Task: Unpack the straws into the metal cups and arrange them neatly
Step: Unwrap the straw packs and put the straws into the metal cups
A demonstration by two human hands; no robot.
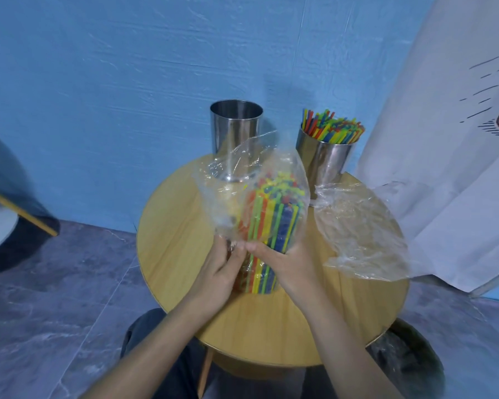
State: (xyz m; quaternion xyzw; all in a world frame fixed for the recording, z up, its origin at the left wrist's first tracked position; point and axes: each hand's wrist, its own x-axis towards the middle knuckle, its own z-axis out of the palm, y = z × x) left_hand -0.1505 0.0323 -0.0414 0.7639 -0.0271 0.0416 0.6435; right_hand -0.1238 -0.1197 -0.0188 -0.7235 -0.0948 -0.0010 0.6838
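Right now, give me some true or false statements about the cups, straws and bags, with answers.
1. The right metal cup holds loose straws. True.
2. The left metal cup is full of straws. False: it looks empty.
3. The left hand and right hand both hold the bagged straw bundle. True.
4. The empty plastic bag lies on the floor. False: it lies on the round table.

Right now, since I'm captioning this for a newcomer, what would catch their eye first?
First, the bag of bright straws gripped by the left hand and right hand at the middle of the round table. Then the metal cups at the back: the right cup is packed with straws, the left cup looks empty. A crumpled empty bag lies on the table's right side.
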